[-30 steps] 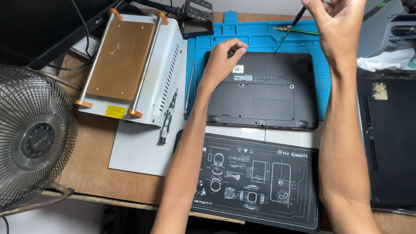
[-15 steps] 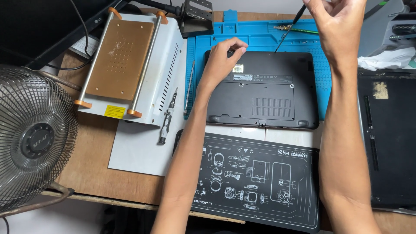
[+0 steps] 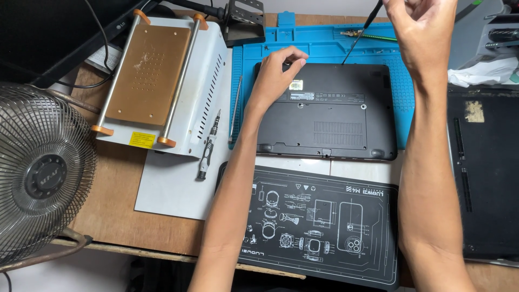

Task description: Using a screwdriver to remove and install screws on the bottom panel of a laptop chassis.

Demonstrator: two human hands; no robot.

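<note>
Nearest the viewer, a black work mat (image 3: 324, 227) printed with white line drawings of phone parts lies at the front edge of the wooden table (image 3: 108, 216); both forearms cross over it. To its left, a pale sheet (image 3: 173, 189) rests on the table, and on that sheet lies a small loose screwdriver (image 3: 208, 147), well apart from either hand. At the far left stands a wire-caged fan (image 3: 38, 173).

Beyond the black mat, a dark laptop (image 3: 330, 121) lies bottom side up on a blue silicone mat (image 3: 403, 81). The left hand (image 3: 275, 73) rests on the laptop's far left corner, fingers curled down over the edge and pressing on the case; it grips nothing else. A second dark laptop base (image 3: 486, 173) lies at the right edge of the table, just beside the blue mat.

Left of the blue mat sits a white heating machine (image 3: 162, 81) with a copper-coloured top plate and orange end caps. Behind it a black stand (image 3: 243, 21) rests near the mat's far corner.

Farthest away, the right hand (image 3: 427, 27) is raised above the laptop's far edge, fingers closed round the handle of a thin dark-shafted screwdriver (image 3: 359, 35). The shaft slants down and left, its tip touching the laptop near the far rim. White crumpled cloth (image 3: 478, 70) lies right of that hand.
</note>
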